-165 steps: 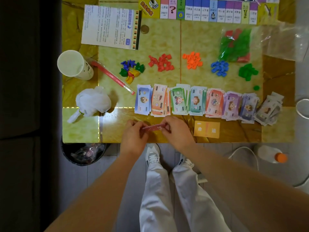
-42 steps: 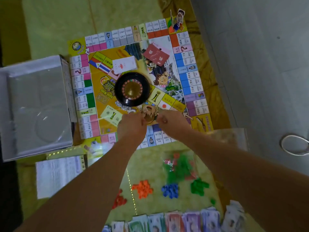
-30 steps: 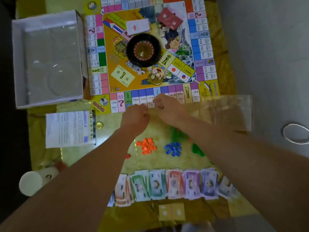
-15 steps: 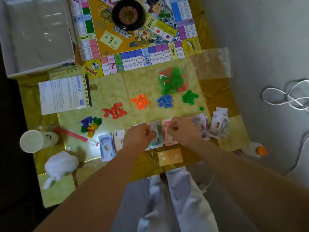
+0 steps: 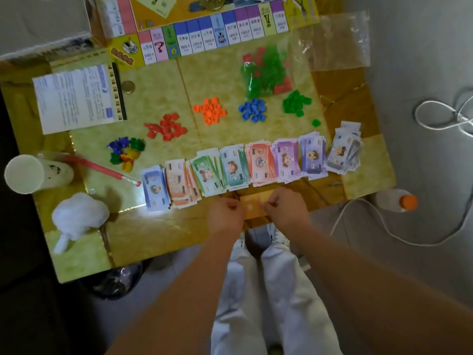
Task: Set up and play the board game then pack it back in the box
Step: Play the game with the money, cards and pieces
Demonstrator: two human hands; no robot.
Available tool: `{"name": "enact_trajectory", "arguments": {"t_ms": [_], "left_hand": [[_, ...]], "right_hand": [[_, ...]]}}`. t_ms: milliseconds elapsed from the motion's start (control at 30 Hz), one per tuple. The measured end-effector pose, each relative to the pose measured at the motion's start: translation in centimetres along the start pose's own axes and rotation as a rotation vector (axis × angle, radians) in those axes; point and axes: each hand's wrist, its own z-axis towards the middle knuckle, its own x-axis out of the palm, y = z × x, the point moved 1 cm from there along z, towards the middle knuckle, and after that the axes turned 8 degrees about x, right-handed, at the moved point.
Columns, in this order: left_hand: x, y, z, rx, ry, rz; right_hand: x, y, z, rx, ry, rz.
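red question mark on a pink square [image 5: 159,46] of the game board [image 5: 151,6], black exclamation mark on a yellow square [image 5: 267,21], 2700 on a blue square [image 5: 196,34], 1200 on a purple square [image 5: 232,28], leaflet [image 5: 76,98] print too small to read

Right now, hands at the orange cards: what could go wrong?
1. The orange card stack lies at the near edge of the table between left hand and right hand; a slip may drop cards to the floor.
2. The banknote piles are loosely fanned beyond; a forearm could mix them.
3. A stray green piece sits apart; could be lost.
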Motion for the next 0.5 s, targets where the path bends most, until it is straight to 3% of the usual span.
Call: {"name": "enact_trajectory", "arguments": {"t_ms": [233, 367, 500], "left_hand": [[2.0, -0.7, -1.4, 0.009, -0.134, -0.021], [3.0, -0.6, -1.6, -0.065, -0.166, -0.172], [3.1, -0.7, -1.1, 0.024, -0.163, -0.081]], "right_hand": [[0.7, -0.5, 0.7, -0.012, -0.018, -0.013], [1.0, -0.6, 0.9, -0.004, -0.018, -0.029], [0.8, -0.5, 0.9, -0.012, -0.021, -0.041]]}}
